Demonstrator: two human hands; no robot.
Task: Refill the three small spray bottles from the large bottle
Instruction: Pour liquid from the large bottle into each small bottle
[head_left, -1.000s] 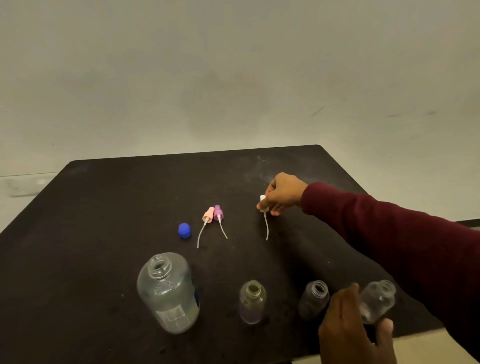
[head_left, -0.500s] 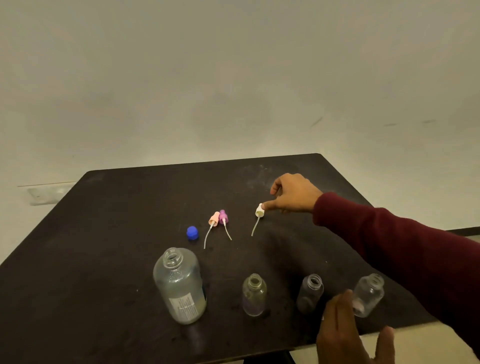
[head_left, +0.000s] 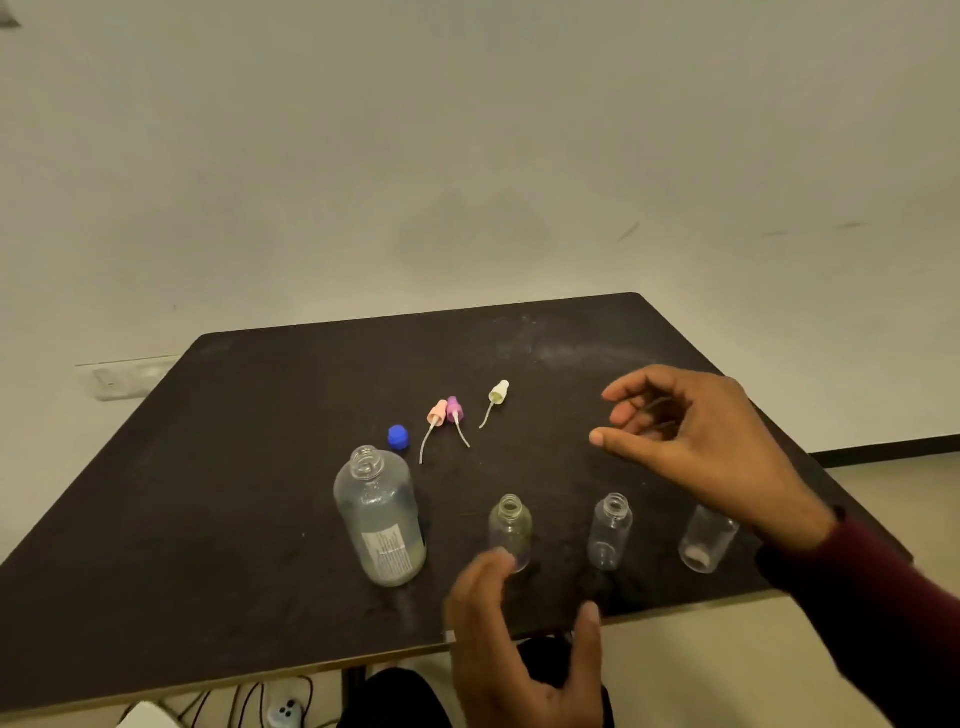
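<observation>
The large clear bottle (head_left: 382, 517) stands uncapped at the left of a row, its blue cap (head_left: 398, 436) lying behind it. Three small clear bottles stand open in the row: left (head_left: 510, 530), middle (head_left: 610, 530) and right (head_left: 707, 540), the last partly behind my right wrist. Three spray heads with dip tubes lie behind them: peach (head_left: 437, 414), purple (head_left: 454, 409) and white (head_left: 498, 392). My right hand (head_left: 696, 436) hovers above the table right of the white head, fingers apart, empty. My left hand (head_left: 524, 660) is open in front of the left small bottle.
Everything stands on a dark table (head_left: 234, 467) whose near edge runs just below the bottles. A pale wall rises behind it. Under the near edge lie cables and a power strip (head_left: 283, 709) on the floor.
My right hand let go of the white spray head, left it on the table and drew back to the right. My left hand moved left, from the right small bottle to the left one.
</observation>
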